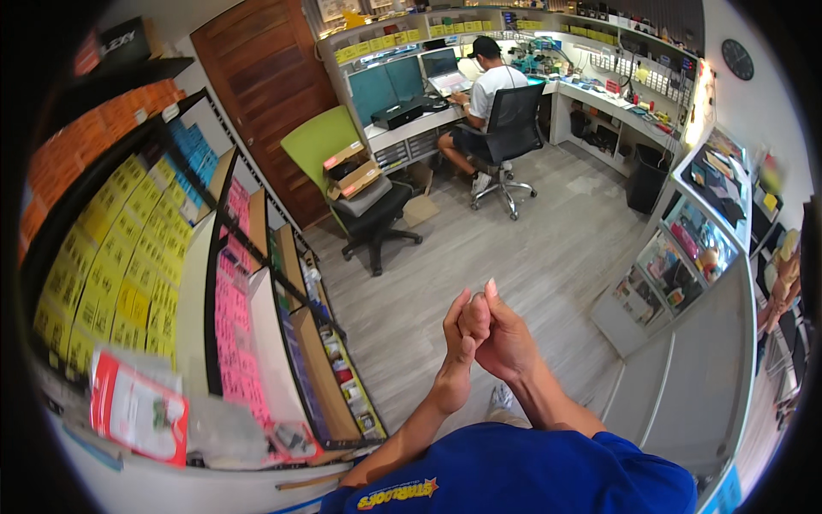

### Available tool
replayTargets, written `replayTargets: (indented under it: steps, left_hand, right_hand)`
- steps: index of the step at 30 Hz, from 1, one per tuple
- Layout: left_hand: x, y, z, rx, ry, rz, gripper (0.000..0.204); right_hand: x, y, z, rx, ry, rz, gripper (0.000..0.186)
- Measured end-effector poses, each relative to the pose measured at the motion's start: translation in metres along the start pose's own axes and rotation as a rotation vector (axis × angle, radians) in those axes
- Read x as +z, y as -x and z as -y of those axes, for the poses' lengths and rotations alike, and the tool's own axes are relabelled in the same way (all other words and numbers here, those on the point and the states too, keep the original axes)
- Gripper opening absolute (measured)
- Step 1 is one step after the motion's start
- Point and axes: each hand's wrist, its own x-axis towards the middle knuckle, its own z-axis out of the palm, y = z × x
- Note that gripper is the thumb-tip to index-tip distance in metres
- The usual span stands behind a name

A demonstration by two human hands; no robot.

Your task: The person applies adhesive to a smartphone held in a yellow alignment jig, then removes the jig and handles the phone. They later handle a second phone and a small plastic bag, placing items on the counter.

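Observation:
In front of my body, above the grey floor, my two hands press together. The fingers of my left hand (460, 334) are bent and lie against the other palm. My right hand (511, 343) closes against them, its thumb pointing up. No object shows between the hands; anything inside the closed fingers is hidden. Both forearms reach up from the blue shirt (522, 471).
Shelves of yellow boxes (107, 265) and pink boxes (235, 334) run along my left. A green chair (321, 141) carries cardboard boxes (353, 171). Another person (497, 90) sits at the far desk. Right stand a black bin (648, 178) and a glass display cabinet (672, 265).

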Motion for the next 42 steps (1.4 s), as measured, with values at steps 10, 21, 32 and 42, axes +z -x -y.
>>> replayTargets:
  steps: [10,21,32,42]
  left_hand:
    - [0.004,-0.251,0.046,0.044,0.259,-0.004,0.072]
    - [-0.012,-0.532,0.169,-0.083,0.671,0.307,0.068]
    - [0.070,-0.759,0.290,-0.314,0.576,0.587,0.065]
    - [0.175,-0.971,0.399,-0.292,0.539,0.546,0.068]
  right_hand:
    - [-0.088,-0.152,0.162,-0.035,0.120,-0.269,0.049]
    - [-0.237,-0.275,0.345,-0.199,0.252,-0.531,0.046]
    - [-0.389,-0.314,0.545,-0.559,0.334,-0.655,0.051]
    - [-0.541,-0.352,0.745,-0.588,0.216,-0.636,0.044]
